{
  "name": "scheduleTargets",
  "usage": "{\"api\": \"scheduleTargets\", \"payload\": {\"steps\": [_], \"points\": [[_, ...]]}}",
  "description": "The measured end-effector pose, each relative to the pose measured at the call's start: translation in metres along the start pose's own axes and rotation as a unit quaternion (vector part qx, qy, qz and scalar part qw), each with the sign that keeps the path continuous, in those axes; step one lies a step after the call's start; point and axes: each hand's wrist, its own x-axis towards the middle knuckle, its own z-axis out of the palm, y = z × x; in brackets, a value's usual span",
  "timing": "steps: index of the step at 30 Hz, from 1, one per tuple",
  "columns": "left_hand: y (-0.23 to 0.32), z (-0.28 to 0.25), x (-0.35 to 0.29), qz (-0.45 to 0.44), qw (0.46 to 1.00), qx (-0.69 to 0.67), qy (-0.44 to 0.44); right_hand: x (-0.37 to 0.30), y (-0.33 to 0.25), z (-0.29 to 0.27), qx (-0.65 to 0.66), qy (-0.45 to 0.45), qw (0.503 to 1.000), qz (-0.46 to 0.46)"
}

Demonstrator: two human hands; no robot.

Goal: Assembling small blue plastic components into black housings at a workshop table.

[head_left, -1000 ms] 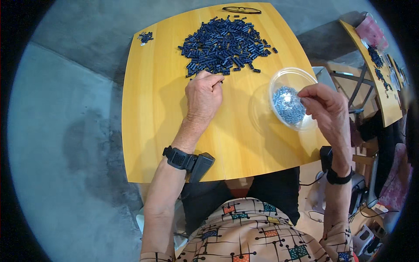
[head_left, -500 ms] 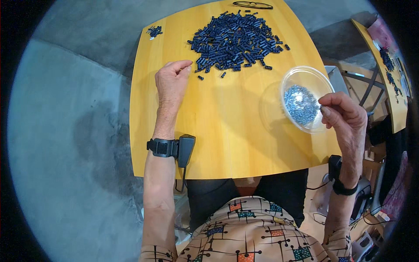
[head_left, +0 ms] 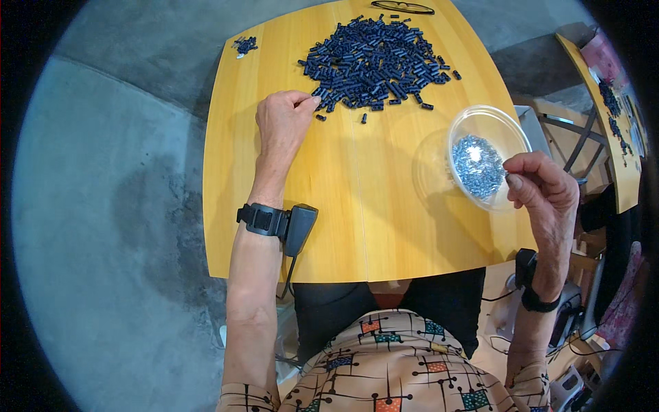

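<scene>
My left hand (head_left: 283,122) is at the near left edge of a heap of small dark blue cylindrical pieces (head_left: 374,62), its thumb and forefinger pinched together. Whatever sits between those fingertips is too small to make out. Beside it, one loose piece (head_left: 321,118) lies on the yellow table. On the right, a clear round plastic bowl (head_left: 504,118) holds many tiny shiny metal parts (head_left: 477,166). Over the bowl's right rim my right hand (head_left: 549,189) is closed in a pinch, and its fingertips hide what they grip, if anything.
A small group of dark and silvery parts (head_left: 244,46) lies at the table's far left corner. Eyeglasses (head_left: 403,7) rest on the far edge. To the right stands another table (head_left: 621,185) with more dark pieces, beyond a dark metal frame (head_left: 583,141).
My left hand has moved right, bringing its pinched fingers to the heap's edge. My right hand stays by the bowl's rim, still pinched.
</scene>
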Motion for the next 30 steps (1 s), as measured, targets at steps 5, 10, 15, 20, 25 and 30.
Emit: {"api": "scheduleTargets", "payload": {"steps": [5,10,15,20,25,30], "points": [[0.001,-0.002,0.004,-0.014,0.999,0.025,-0.024,-0.002,0.000,0.002,-0.006,-0.003,1.000,0.008],[-0.001,-0.001,0.008,-0.001,0.999,0.039,-0.035,-0.002,0.000,0.001,0.000,-0.003,1.000,-0.009],[0.003,0.000,0.008,0.018,0.996,0.076,-0.039,-0.005,0.000,0.002,0.003,0.002,1.000,-0.007],[0.009,-0.001,0.008,0.051,0.986,0.150,-0.053,-0.011,-0.004,0.003,0.004,0.009,1.000,0.004],[0.004,-0.006,0.004,0.066,0.994,0.084,-0.022,-0.022,-0.011,0.005,0.037,0.019,0.999,-0.001],[0.039,-0.043,-0.033,-0.035,0.962,-0.252,-0.103,-0.043,-0.018,0.021,0.215,-0.033,0.974,0.063]]}}
